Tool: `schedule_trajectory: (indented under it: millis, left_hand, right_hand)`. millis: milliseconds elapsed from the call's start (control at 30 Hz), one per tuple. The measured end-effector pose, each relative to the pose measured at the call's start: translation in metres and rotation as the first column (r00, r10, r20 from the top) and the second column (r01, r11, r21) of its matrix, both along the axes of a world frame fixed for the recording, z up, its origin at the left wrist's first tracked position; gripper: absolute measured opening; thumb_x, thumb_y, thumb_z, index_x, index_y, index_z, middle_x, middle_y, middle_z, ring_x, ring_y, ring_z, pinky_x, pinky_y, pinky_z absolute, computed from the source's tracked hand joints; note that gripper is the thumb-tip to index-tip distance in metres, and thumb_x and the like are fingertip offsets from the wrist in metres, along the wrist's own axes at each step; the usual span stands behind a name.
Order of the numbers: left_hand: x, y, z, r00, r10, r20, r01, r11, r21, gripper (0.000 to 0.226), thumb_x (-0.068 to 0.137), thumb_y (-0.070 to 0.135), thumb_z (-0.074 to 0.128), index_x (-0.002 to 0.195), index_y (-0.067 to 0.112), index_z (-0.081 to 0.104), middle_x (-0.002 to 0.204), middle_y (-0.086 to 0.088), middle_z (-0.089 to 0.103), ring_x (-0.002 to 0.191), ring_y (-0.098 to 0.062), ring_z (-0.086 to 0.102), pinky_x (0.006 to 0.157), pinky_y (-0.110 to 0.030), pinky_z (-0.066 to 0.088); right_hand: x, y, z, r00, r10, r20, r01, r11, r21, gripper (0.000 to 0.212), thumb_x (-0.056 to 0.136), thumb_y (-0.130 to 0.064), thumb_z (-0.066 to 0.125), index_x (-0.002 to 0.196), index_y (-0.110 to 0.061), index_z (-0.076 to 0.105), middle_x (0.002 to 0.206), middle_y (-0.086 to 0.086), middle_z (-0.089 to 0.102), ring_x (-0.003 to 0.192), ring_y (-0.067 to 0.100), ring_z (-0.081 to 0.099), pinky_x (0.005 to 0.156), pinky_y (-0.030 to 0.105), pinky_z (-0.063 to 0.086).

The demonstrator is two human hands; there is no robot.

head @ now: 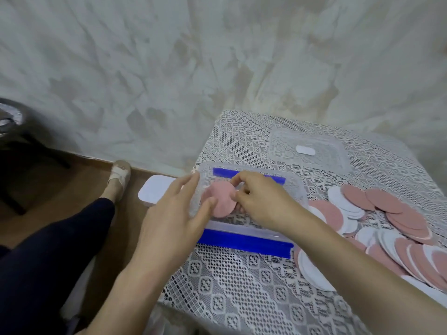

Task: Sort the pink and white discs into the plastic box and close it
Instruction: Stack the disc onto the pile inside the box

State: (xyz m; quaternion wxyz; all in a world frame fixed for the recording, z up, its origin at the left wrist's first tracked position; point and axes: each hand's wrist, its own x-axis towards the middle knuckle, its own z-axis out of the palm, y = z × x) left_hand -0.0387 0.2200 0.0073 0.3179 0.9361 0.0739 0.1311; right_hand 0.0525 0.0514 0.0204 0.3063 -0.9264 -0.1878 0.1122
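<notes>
Loading step in hand: right hand [261, 201] pinches a pink disc [221, 201] inside the plastic box [244, 227]; left hand [169, 213], fingers straight, steadies its wall. Next move, judged: release it flat, then fetch from the pile [387, 218] (lid [309, 151] lies behind the box).

Head-worn view — looking steeply down, close over the table [242, 286] edge.

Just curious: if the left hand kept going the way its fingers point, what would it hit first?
The left hand would likely meet the clear plastic box with blue clips first; it may already touch it.
</notes>
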Motion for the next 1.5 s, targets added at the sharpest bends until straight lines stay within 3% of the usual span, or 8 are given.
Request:
schedule_trajectory:
  millis: [200, 367, 667, 767, 1000, 1200, 1400, 1500]
  left_hand:
    - [0.002, 0.0, -0.007, 0.999, -0.04, 0.006, 0.041, 0.995, -0.09, 0.069, 0.094, 0.064, 0.046, 0.156, 0.039, 0.027, 0.158, 0.026, 0.027, 0.131, -0.003, 0.046, 0.108, -0.036, 0.04]
    - [0.003, 0.0, -0.01, 0.999, -0.036, 0.04, 0.039, 0.996, -0.083, 0.068, 0.093, 0.061, 0.046, 0.155, 0.038, 0.03, 0.157, 0.025, 0.03, 0.135, 0.007, 0.03, 0.103, -0.025, 0.033]
    - [0.001, -0.003, -0.007, 0.999, -0.019, 0.026, 0.022, 0.994, -0.106, 0.067, 0.092, 0.061, 0.04, 0.155, 0.043, 0.026, 0.158, 0.029, 0.026, 0.137, -0.001, 0.04, 0.107, -0.028, 0.037]
    - [0.001, 0.0, -0.01, 0.999, -0.025, 0.038, 0.029, 0.995, -0.098, 0.063, 0.094, 0.056, 0.043, 0.154, 0.042, 0.028, 0.157, 0.031, 0.026, 0.135, 0.003, 0.037, 0.104, -0.022, 0.034]
    - [0.001, 0.001, -0.012, 0.996, -0.059, 0.072, 0.063, 0.997, -0.042, 0.058, 0.099, 0.048, 0.047, 0.154, 0.038, 0.032, 0.157, 0.026, 0.031, 0.135, 0.011, 0.025, 0.102, -0.019, 0.027]
    - [0.003, 0.0, -0.007, 0.999, -0.008, 0.054, 0.007, 1.0, 0.021, 0.057, 0.098, 0.049, 0.05, 0.151, 0.035, 0.039, 0.155, 0.02, 0.039, 0.138, -0.003, 0.039, 0.1, -0.026, 0.037]
    - [-0.001, 0.001, 0.008, 0.997, 0.038, 0.072, -0.047, 0.991, 0.124, 0.042, 0.095, 0.05, 0.049, 0.135, 0.04, 0.051, 0.135, 0.018, 0.052, 0.11, -0.012, 0.061, 0.083, -0.038, 0.052]
    - [-0.007, -0.003, 0.017, 0.988, 0.043, 0.146, -0.064, 0.987, 0.145, 0.031, 0.095, 0.047, 0.049, 0.124, 0.041, 0.055, 0.116, 0.02, 0.057, 0.093, -0.007, 0.058, 0.075, -0.028, 0.035]
  right_hand:
    - [0.009, 0.002, -0.011, 0.994, 0.067, 0.089, -0.045, 0.971, -0.233, 0.011, 0.104, -0.029, 0.048, 0.115, -0.03, 0.048, 0.082, -0.001, 0.066, 0.077, 0.023, 0.062, 0.071, 0.04, 0.051]
    - [0.01, -0.003, -0.01, 0.998, 0.058, 0.009, -0.056, 0.988, -0.141, 0.005, 0.1, -0.033, 0.057, 0.104, -0.033, 0.053, 0.08, -0.004, 0.072, 0.074, 0.017, 0.067, 0.07, 0.036, 0.052]
    - [0.007, 0.006, -0.004, 0.987, 0.158, -0.038, -0.162, 0.94, -0.299, 0.048, 0.08, -0.045, 0.08, 0.113, -0.032, 0.048, 0.08, -0.011, 0.057, 0.074, 0.01, 0.058, 0.06, 0.032, 0.042]
    - [0.011, 0.009, -0.004, 0.977, 0.21, 0.031, -0.184, 0.913, -0.365, 0.045, 0.084, -0.043, 0.076, 0.115, -0.032, 0.045, 0.083, -0.009, 0.061, 0.079, 0.016, 0.06, 0.062, 0.035, 0.045]
    - [0.018, 0.01, -0.01, 0.979, 0.205, 0.018, -0.192, 0.94, -0.281, 0.042, 0.087, -0.037, 0.075, 0.117, -0.033, 0.046, 0.084, -0.011, 0.057, 0.073, 0.005, 0.052, 0.056, 0.03, 0.036]
    - [0.021, 0.009, -0.009, 0.979, 0.203, -0.029, -0.204, 0.941, -0.27, 0.047, 0.085, -0.039, 0.077, 0.12, -0.033, 0.046, 0.083, -0.014, 0.052, 0.073, 0.005, 0.05, 0.057, 0.03, 0.035]
    - [0.007, -0.005, 0.01, 0.965, 0.257, 0.04, -0.235, 0.926, -0.296, 0.034, 0.096, -0.036, 0.062, 0.129, -0.03, 0.055, 0.112, -0.009, 0.066, 0.089, 0.012, 0.059, 0.075, 0.032, 0.044]
    - [-0.009, -0.018, 0.025, 0.949, 0.275, 0.157, -0.213, 0.921, -0.327, 0.027, 0.099, -0.048, 0.055, 0.119, -0.03, 0.06, 0.1, -0.009, 0.07, 0.086, 0.014, 0.062, 0.076, 0.035, 0.05]
